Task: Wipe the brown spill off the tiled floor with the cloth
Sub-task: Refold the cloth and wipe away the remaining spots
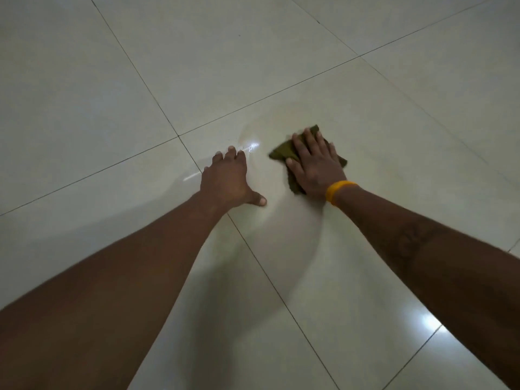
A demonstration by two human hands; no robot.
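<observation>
step: wiping pass in progress, as I'm reading it. Right hand is pressing the cloth flat onto the tiled floor; left hand is bracing beside it.

right fingers: lying straight and slightly apart on top of the cloth, palm down, thumb alongside. Pressing, not gripping.

left fingers: spread, tips touching bare tile, thumb splayed toward the person. Holding nothing.

doing it well: keeping the palm flat so the whole cloth is bearing on the tile. Working from the rim of the wet patch inward so it isn't being pushed wider. Folding to a fresh face once this one is loading up. Running a pass along the grout line, liquid is likely sitting there. Keeping the bracing hand off the film, it looks slippery.

cloth: dark olive-brown, crumpled, edges poking out past the fingertips, to the left of the hand and under the heel of the hand. Sitting on the tile right of the grout crossing.

spill: not showing as a clear brown puddle. What's showing is a thin glossy film with curved smear edges, running from between the hands down toward the person. Light is dim, so any brown tint left in it is hard to call.

extras: orange wristband on the right wrist.
</observation>
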